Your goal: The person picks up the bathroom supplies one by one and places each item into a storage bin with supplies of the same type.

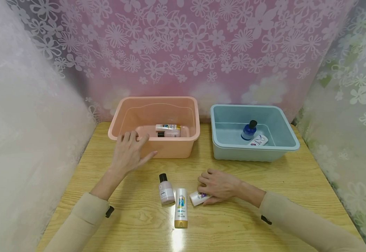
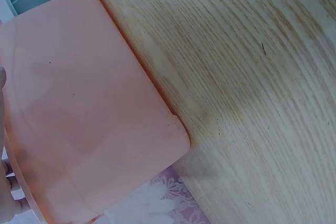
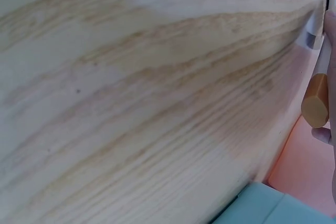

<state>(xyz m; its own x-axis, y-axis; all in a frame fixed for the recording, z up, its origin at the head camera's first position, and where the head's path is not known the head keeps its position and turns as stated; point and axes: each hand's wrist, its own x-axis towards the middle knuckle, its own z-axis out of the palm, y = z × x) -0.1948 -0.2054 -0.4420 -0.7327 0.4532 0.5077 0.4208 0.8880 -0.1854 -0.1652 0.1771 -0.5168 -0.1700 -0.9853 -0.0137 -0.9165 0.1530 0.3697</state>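
Observation:
My left hand [image 1: 131, 151] hovers with fingers spread and nothing in it, over the front left rim of the pink bin [image 1: 187, 140]. The left wrist view shows the pink bin's outer wall [image 2: 89, 129]. Two small bottles [image 1: 169, 130] lie inside the bin. My right hand [image 1: 216, 185] lies on the table, with fingers and thumb round a small white bottle [image 1: 197, 198]. Left of it stand a pinkish bottle with a black cap [image 1: 166, 190] and a white tube with a gold cap [image 1: 181, 208]. The gold cap [image 3: 315, 107] shows at the right wrist view's edge.
A blue bin [image 1: 223, 147] stands right of the pink one, holding a blue bottle [image 1: 249, 130] and a white tube [image 1: 258, 140]. Flowered curtains close in the wooden table [image 1: 296, 182] at the back and on both sides.

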